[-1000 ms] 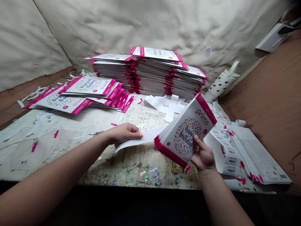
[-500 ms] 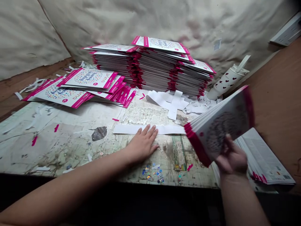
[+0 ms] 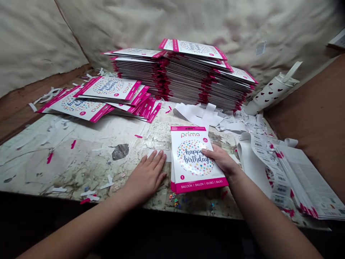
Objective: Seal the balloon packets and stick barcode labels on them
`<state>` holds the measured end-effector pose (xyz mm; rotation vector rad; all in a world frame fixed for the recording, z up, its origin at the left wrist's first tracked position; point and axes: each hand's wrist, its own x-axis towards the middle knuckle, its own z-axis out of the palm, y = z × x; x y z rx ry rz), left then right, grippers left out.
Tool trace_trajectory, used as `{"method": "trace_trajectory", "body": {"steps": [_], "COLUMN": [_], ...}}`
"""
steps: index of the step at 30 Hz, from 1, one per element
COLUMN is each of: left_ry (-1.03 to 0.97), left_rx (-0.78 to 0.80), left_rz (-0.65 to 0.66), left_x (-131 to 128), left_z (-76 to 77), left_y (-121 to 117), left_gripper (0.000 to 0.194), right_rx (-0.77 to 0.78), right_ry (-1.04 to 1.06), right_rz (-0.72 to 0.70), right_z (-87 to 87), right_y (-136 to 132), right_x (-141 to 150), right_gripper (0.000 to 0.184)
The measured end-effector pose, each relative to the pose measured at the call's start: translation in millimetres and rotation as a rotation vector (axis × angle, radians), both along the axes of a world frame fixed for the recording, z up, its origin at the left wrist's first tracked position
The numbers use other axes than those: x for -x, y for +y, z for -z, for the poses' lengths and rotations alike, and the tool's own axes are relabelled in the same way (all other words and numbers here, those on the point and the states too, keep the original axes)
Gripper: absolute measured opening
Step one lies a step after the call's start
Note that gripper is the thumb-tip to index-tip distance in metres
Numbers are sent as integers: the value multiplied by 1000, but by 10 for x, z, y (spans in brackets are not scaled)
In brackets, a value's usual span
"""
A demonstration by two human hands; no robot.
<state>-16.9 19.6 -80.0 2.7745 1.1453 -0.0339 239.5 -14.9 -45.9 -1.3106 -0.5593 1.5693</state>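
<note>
1. The bundle of packets is in front of the tall stack, face toward the person; its lower edge shows just above the line of the table's front rim, and I cannot tell whether it touches the table
2. The right hand, in front of the stack and toward its right end, pinches the bundle's side, thumb on the face, other fingers hidden behind
3. The left hand, in front of the stack toward its left end, lies palm down with fingers lightly spread, over a white paper strip
4. Widest room for moving: the table left of and in front of the stack, crossed only by flat scraps
5. Tighter sides: a heap of packets just left of the stack, loose strips at its foot, a heart-print cup leaning by its right end, label tape in front of that end
6. The bundle's face is white with pink bands above and below, a dotted round balloon and dark "happy birthday" lettering; left edges are slightly fanned
</note>
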Motion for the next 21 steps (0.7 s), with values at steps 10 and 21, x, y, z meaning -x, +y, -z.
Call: {"method": "trace_trajectory", "body": {"steps": [10, 21], "left_ry": [-34, -373], "left_rx": [-39, -20], "left_rz": [21, 22], "left_x": [67, 132], "left_z": [-38, -126], "left_y": [99, 374], "left_gripper": [50, 56], "right_rx": [-171, -472], "right_ry": [-176, -1389], "right_rz": [77, 407], "right_z": [327, -612], "right_y": [36, -999], "right_x": [-17, -607], "right_gripper": [55, 22]}}
